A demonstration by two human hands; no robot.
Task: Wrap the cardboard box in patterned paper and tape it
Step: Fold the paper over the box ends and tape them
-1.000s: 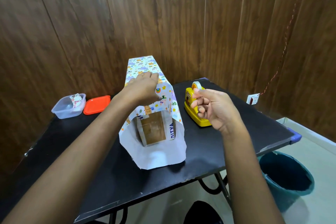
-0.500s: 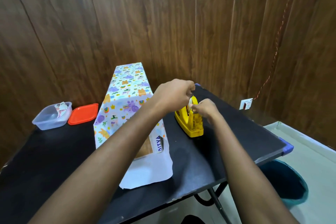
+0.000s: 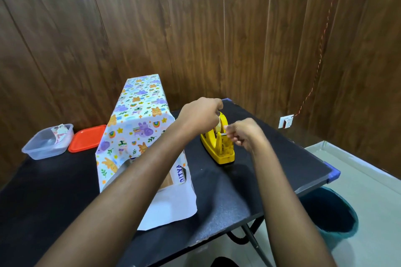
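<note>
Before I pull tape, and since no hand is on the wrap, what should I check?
1. Dispenser standing flat on the table: ok.
2. Both hands at it, left hand over the roll, right hand by the cutter: ok.
3. Tape end held: cannot tell, too small to see.
4. Paper draped over the box: ok, though unheld.
5. Near end folded shut: not ok, cardboard shows and the flap lies open on the table.
</note>
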